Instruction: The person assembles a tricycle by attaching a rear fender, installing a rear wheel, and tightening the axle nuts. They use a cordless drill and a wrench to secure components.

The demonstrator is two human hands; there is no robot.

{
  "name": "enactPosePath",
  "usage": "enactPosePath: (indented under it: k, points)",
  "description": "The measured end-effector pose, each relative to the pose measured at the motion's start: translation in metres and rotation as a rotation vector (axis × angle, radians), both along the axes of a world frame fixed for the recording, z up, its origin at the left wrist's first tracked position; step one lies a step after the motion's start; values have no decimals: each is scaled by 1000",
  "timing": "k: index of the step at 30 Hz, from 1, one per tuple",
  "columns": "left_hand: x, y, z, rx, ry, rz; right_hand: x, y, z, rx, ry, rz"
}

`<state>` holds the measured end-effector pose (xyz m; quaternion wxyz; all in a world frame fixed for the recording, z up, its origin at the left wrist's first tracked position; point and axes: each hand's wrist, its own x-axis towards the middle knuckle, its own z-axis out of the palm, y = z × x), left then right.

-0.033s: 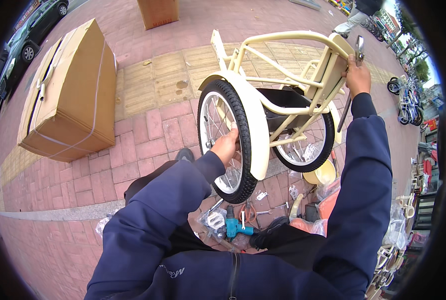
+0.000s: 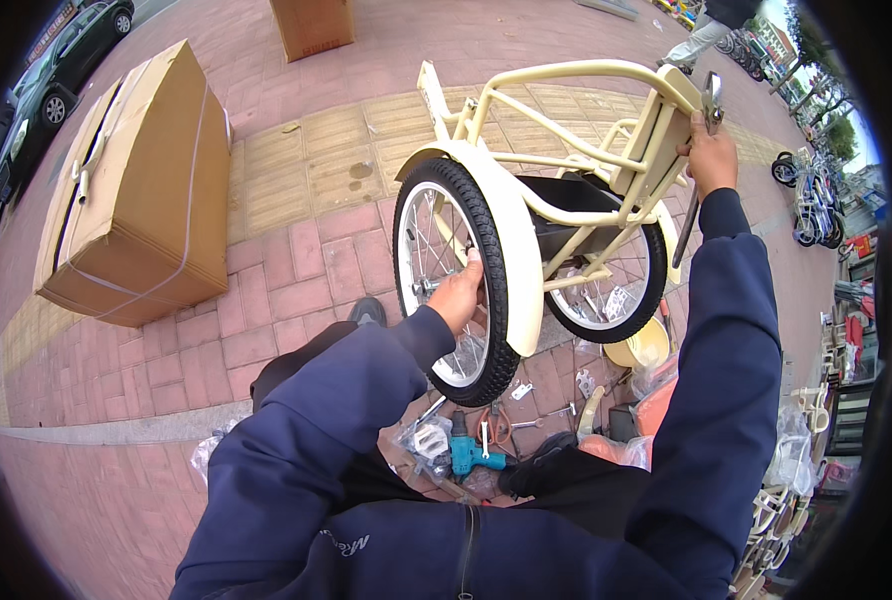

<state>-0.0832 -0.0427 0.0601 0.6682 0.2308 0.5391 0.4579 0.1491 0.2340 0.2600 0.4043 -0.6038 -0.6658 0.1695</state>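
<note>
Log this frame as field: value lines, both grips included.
left grip: closed on left wheel
right grip: closed around metal tool, beside cream frame; tool contact with frame unclear
right wheel: beyond left wheel, not held
ground: teal drill and silver wrench on pink paving
background: cardboard box at left, dark car beyond

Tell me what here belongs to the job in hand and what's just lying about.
Part of the job:
- cream frame
- near wheel, gripped by the left hand
- long metal tool, in the right hand
- teal drill, probably, though unheld

Just about, it seems:
- strapped cardboard box
- parked dark car
- bicycles at far right
</note>
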Motion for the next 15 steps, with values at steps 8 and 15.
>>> enactPosePath:
  k: [8,15]
  points:
    - [82,-5,17,314,146,-444,70,-165,-59,-184,276,155]
    - [137,-14,38,312,106,-549,101,-334,-133,-178,538,108]
